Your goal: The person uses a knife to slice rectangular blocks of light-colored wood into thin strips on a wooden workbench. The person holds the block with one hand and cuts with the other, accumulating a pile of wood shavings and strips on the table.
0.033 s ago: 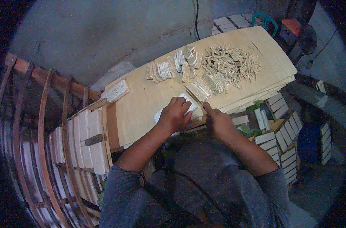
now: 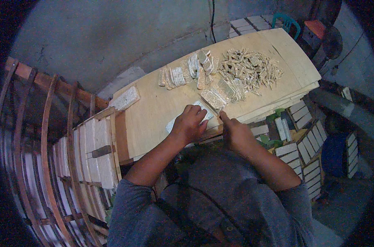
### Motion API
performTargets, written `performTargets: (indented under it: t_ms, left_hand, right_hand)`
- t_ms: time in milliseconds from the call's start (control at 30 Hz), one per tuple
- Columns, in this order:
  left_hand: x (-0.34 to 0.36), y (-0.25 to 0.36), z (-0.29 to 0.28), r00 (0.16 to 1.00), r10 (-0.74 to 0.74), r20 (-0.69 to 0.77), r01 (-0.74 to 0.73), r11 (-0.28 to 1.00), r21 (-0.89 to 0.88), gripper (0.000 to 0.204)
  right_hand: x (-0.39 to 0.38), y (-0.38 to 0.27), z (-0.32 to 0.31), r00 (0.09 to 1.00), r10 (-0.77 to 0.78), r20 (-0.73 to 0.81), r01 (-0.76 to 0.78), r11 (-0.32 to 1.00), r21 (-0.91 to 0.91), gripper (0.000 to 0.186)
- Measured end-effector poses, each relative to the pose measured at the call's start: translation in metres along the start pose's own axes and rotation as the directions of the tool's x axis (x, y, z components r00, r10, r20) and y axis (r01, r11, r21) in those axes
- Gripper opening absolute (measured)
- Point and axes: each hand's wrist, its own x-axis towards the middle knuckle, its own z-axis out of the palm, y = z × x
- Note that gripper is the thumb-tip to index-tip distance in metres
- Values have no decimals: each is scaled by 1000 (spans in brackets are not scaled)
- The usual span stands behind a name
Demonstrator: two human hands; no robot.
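1. Pale plywood makes up the surface [image 2: 148, 109] in the head view, the only view here; the pieces and both hands are over its near side.
2. The left hand [image 2: 191, 123] is curled over the white block [image 2: 170, 125], fingers and thumb clamped on it; the block lies at the near edge, its middle covered by the hand.
3. The right hand [image 2: 238, 133] is closed around the knife [image 2: 210, 103], whose handle is hidden in the fist; the blade stands at the right end of the block. The two hands are near each other but apart.
4. Hardly anything has changed since the preceding picture: hands, block and blade keep their places, and I see no fresh slice. I judge that the cutting is at the same point as before; whether the blade is inside the block, I cannot tell.
5. Just right of the blade, the speckled slices [image 2: 232, 90] lean in a row towards the heap of strips [image 2: 252, 68]. More slices stand in a stack [image 2: 176, 78] farther back, and a whole block [image 2: 127, 99] lies at the left end.
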Motion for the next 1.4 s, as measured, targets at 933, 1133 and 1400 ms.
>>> performTargets:
  t_ms: [933,1133,1400]
  left_hand:
    - [-4,4,-4,999,2,45,-6,996,91,30]
    - [-8,0,6,998,61,-1,-61,993,105,32]
    - [-15,-13,10,993,75,-96,-69,995,68,51]
  right_hand:
    - [-23,-22,-10,989,29,147,-21,998,-52,77]
    - [-21,-20,6,986,50,157,-32,993,-117,76]
    - [3,-13,12,989,36,145,-25,997,-76,68]
